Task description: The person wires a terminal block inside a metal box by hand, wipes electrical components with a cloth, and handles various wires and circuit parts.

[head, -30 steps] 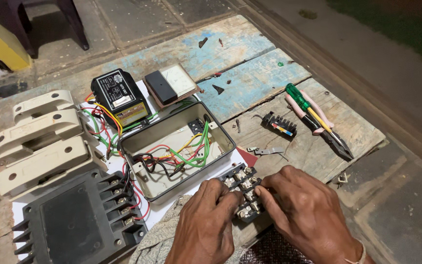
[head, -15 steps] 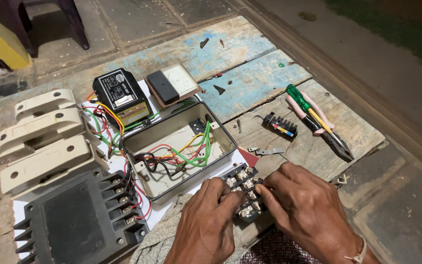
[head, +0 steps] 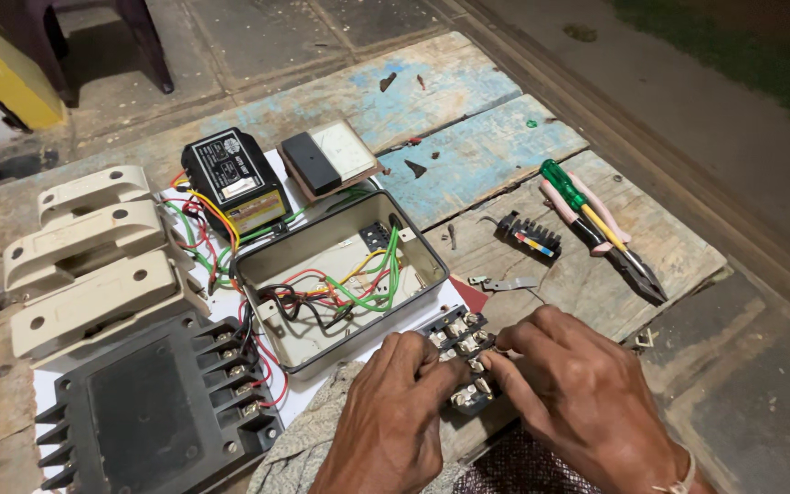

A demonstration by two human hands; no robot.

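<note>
Both hands meet over a black terminal block (head: 462, 340) with metal screw terminals, lying at the near edge of a wooden table. My left hand (head: 395, 416) pinches its left side with thumb and fingers. My right hand (head: 573, 393) grips its right side, fingertips on the lower terminals. Just beyond stands an open grey junction box (head: 322, 245) full of red, green, yellow and black wires (head: 358, 284).
A black finned cover (head: 144, 416) and three cream fuse carriers (head: 84, 265) lie left. A black meter unit (head: 230, 174) and a small panel meter (head: 331, 157) sit behind the box. A green screwdriver (head: 571, 190), pink-handled pliers (head: 619, 247) and a small connector (head: 528, 235) lie right.
Both hands have stayed on the terminal block, with the fingers shifting only slightly. The view has moved a little.
</note>
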